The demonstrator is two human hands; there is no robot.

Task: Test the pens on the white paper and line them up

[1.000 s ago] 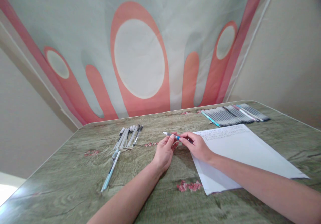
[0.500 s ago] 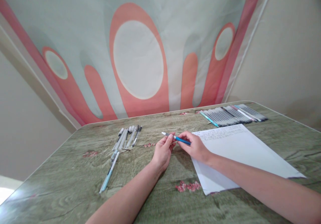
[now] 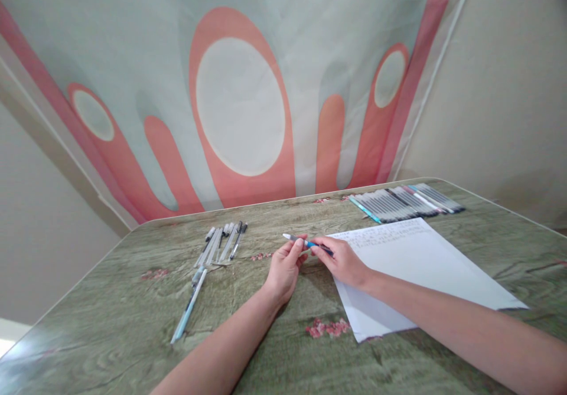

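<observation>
A pen (image 3: 310, 244) with a blue barrel and a pale grey-white end is held across between both hands, just above the table. My left hand (image 3: 282, 267) pinches it near the pale end, which sticks out to the left past the thumb. My right hand (image 3: 344, 260) has its fingers closed around the blue part, hiding some of it. Beneath the right wrist and forearm lies a white sheet of paper (image 3: 407, 283), with lines of handwriting along its far edge.
At the left lie several loose pens (image 3: 217, 244), with a small bunch including a light blue pen (image 3: 189, 312) nearer me. A long row of pens (image 3: 398, 203) lies at the far right of the wood-patterned table (image 3: 110, 300). A printed cloth (image 3: 310, 147) hangs behind the table.
The view has shifted slightly, so everything sits a little further left. My right fingers cover the blue barrel a bit differently. Both hands still hold the pen.
</observation>
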